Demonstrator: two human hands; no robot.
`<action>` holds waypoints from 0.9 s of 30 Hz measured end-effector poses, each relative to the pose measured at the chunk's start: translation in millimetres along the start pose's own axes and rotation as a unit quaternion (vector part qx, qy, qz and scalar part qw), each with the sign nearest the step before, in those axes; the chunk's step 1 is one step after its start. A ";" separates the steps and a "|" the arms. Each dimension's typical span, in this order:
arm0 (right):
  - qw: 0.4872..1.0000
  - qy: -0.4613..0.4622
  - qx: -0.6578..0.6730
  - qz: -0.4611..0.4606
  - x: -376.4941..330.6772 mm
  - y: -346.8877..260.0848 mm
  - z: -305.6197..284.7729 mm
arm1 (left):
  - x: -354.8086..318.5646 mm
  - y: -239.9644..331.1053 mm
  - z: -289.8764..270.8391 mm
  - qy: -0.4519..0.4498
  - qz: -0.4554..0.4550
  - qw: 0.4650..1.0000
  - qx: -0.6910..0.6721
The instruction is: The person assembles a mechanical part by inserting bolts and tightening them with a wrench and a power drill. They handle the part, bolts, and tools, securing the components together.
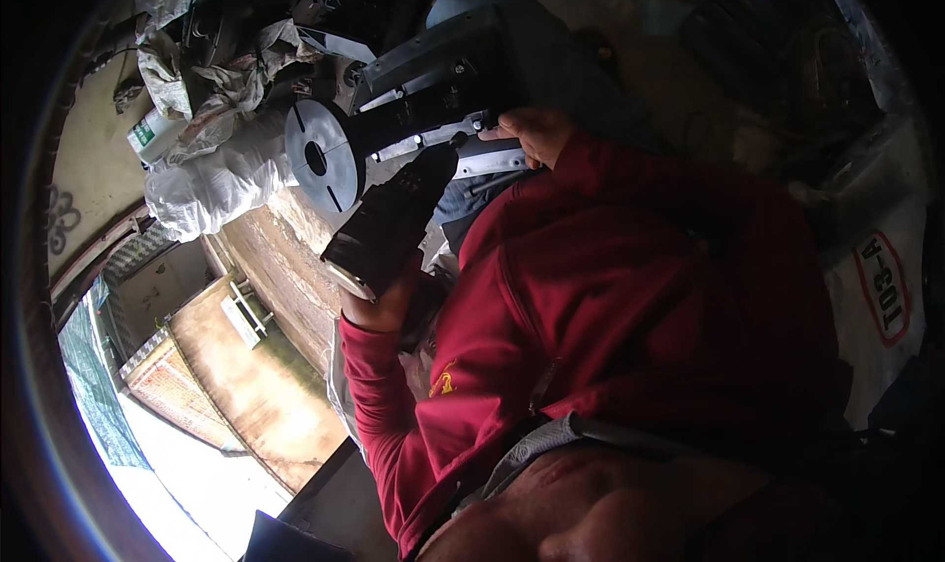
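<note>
In front of me is a dark metal part (pixel 418 111) with a pale round slotted disc (pixel 335 158) at its left end. Small bright bolts show along a rail on its near side. My right hand (pixel 541 134) is bare. Its stretched fingertips reach the rail's right end beside a bolt head (pixel 479 125), with the lower fingers apart from them. My left hand (pixel 379 301) comes up below the disc. A long dark shape (pixel 394 203) with a pale lower edge covers most of it; whether that is a glove or a tool is too dark to tell.
Left of the disc lies a white plastic-wrapped bundle (pixel 212 193), with a white container (pixel 156 134) and crumpled bags (pixel 226 80) behind. A dark panel (pixel 433 50) stands beyond the metal part. A pale sack (pixel 876 277) lies at the far right.
</note>
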State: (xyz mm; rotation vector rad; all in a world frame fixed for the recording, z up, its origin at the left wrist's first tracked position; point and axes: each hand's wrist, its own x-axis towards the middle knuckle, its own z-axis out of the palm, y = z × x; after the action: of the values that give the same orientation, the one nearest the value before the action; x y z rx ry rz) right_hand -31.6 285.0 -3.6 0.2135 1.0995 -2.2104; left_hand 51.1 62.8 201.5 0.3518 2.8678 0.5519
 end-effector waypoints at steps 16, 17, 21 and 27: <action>0.999 -0.027 0.039 -0.025 -5.3 3.9 -12.7 | 57.9 57.6 -13.0 -0.111 0.007 0.994 0.013; 0.998 -0.025 0.047 -0.025 -5.9 3.8 -12.9 | 57.2 59.0 -12.6 -0.101 -0.007 0.995 0.005; 0.999 -0.008 0.036 -0.018 -7.9 -0.1 -11.9 | 51.2 55.6 -11.1 -0.088 -0.015 0.995 0.039; 0.999 -0.019 0.042 -0.016 -9.6 -2.0 -10.2 | 55.8 71.2 -9.1 -0.075 -0.025 0.997 0.020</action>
State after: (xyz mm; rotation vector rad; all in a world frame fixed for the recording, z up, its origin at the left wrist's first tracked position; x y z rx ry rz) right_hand -26.8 298.3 -4.8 0.1913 0.9970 -2.2819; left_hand 9.6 138.9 229.0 0.3131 2.7383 0.4403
